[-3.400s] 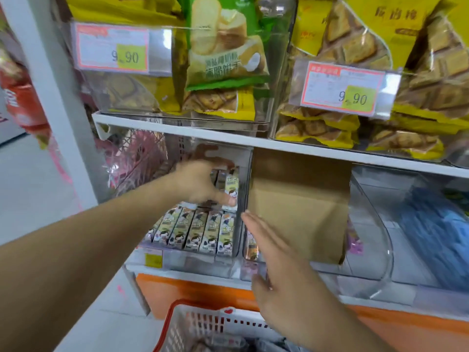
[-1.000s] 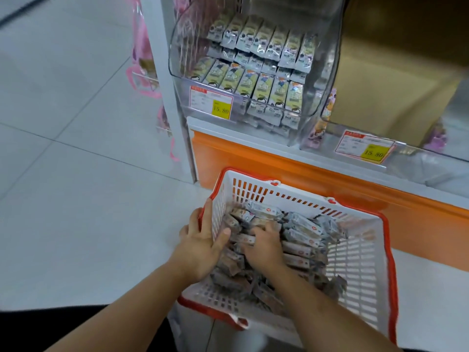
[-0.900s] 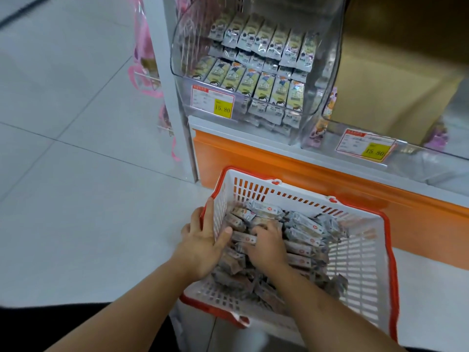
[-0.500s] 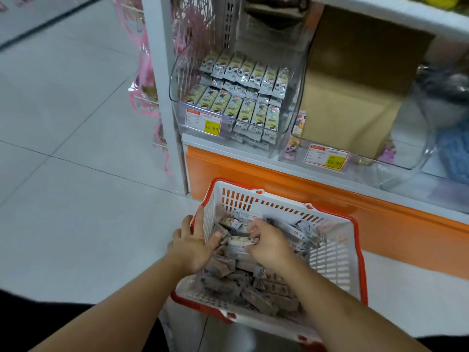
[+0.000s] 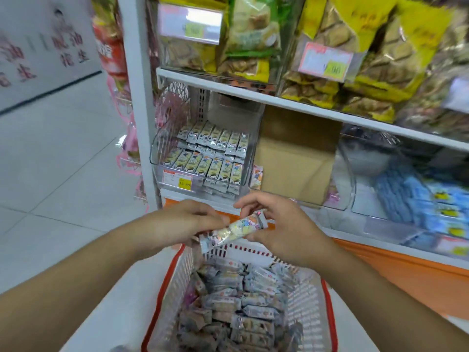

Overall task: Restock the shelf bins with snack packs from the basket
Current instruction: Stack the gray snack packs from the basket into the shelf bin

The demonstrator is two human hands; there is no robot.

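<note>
A long snack pack [image 5: 234, 230] with a cartoon print is held level above the basket, gripped at its left end by my left hand [image 5: 187, 222] and at its right end by my right hand [image 5: 281, 229]. Below them stands the white basket [image 5: 175, 283] with a red rim, filled with several grey snack packs [image 5: 243, 301]. On the lower shelf a clear bin [image 5: 203, 158] holds neat rows of small packs. To its right another clear bin [image 5: 340, 199] holds a brown cardboard box [image 5: 294, 158].
A yellow price tag [image 5: 177, 179] hangs on the left bin's front. The upper shelf [image 5: 291, 107] carries bins of yellow and green biscuit bags. Blue packs [image 5: 416, 196] lie in a bin at the right. An orange base panel [image 5: 406, 270] runs below. White tiled floor spreads left.
Both hands have come up out of the basket with one snack pack held between them. The view has tilted up toward the shelves.
</note>
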